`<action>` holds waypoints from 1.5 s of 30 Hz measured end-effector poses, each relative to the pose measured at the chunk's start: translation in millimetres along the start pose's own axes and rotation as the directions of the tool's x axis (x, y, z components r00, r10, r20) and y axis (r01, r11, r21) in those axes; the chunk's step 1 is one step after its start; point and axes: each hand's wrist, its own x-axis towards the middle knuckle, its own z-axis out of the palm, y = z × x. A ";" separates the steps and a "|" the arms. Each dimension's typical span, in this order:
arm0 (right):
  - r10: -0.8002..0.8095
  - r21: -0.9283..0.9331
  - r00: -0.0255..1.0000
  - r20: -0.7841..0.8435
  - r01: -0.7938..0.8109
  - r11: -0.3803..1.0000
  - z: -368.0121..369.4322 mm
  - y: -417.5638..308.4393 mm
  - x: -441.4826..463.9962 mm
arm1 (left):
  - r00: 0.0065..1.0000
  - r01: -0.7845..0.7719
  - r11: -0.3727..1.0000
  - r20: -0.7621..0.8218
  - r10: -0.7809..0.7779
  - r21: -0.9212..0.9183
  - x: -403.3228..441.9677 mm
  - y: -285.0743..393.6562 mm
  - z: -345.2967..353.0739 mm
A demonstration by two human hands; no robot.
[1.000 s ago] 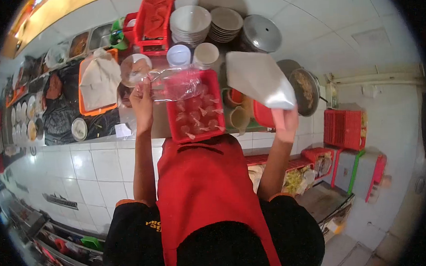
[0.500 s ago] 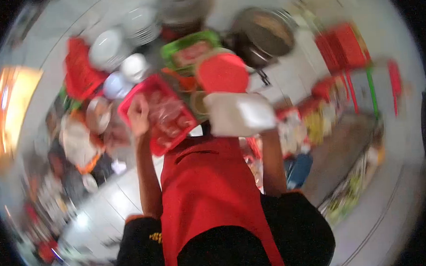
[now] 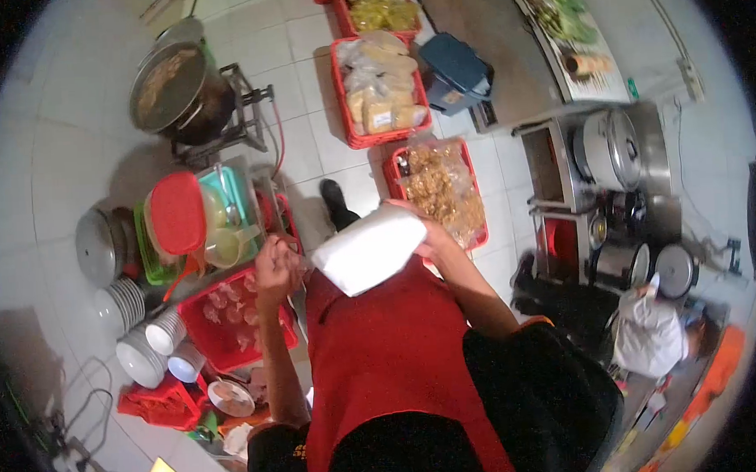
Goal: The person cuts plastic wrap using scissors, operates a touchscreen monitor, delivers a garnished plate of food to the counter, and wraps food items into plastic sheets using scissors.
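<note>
My right hand (image 3: 420, 226) grips the far edge of a white, sheet-like packet (image 3: 368, 249) in front of the red apron. Its fingers are partly hidden behind the packet. To the left, my left hand (image 3: 277, 270) is closed on a crumpled clear plastic bag (image 3: 298, 265). Below that hand lies a red tray (image 3: 223, 357) with several small tied clear bags (image 3: 230, 314). A red lid (image 3: 177, 213) and a clear jug (image 3: 231, 245) are beyond my left hand.
Red crates of packaged food (image 3: 380, 88) and fried pieces (image 3: 439, 191) stand on the floor ahead. A large pot (image 3: 173, 89) sits on a burner at the upper left. Another person in dark clothes (image 3: 567, 312) is at the right, near a white bag (image 3: 648, 338).
The view has swung right, away from the counter toward the floor crates. The white packet is now in front of the apron, and the red tray appears at the left.
</note>
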 end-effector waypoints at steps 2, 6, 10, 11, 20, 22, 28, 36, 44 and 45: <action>-0.059 0.024 0.992 -0.110 0.062 0.998 -43.1 6.9 -28.4 | 0.990 0.138 0.972 0.024 -0.136 -0.191 19.7 -4.2 35.0; -0.273 0.145 0.962 -0.010 0.272 0.951 -69.3 -3.7 -82.5 | 0.978 0.064 0.993 0.206 -0.043 -0.097 60.2 38.2 88.7; -0.368 0.105 0.852 -0.372 0.433 0.895 -58.4 -28.5 -124.4 | 0.791 0.445 0.840 0.576 -0.206 -0.310 99.1 55.5 138.8; -0.367 0.130 0.819 -0.442 0.463 0.877 -72.8 -26.2 -128.7 | 0.723 0.481 0.837 0.658 -0.211 -0.260 109.3 72.0 150.8; -0.510 0.065 0.605 -0.612 0.681 0.730 -192.0 14.2 -180.5 | 0.538 0.489 0.848 0.836 -0.109 -0.204 239.6 60.2 297.0; -0.587 0.118 0.564 -0.580 0.772 0.625 -206.6 28.3 -191.3 | 0.560 0.263 0.943 0.828 0.022 -0.203 276.1 51.7 344.7; 0.053 0.148 0.139 -0.989 0.881 0.449 -185.9 68.7 -189.9 | 0.600 -0.677 0.729 0.653 0.462 0.105 424.4 18.2 534.6; 0.628 0.275 0.041 -0.778 0.919 0.281 -162.8 58.3 -81.0 | 0.021 -0.998 -0.030 0.738 0.675 0.055 614.5 -46.2 811.0; 0.390 0.131 -0.121 -0.913 0.819 0.559 -120.7 214.7 14.3 | 0.252 -0.878 -0.309 0.903 0.349 0.364 642.5 -88.9 942.7; 0.357 0.221 0.008 -0.934 0.798 0.561 -139.7 164.0 15.4 | 0.399 -0.882 -0.231 0.911 0.102 0.411 649.7 -97.6 957.5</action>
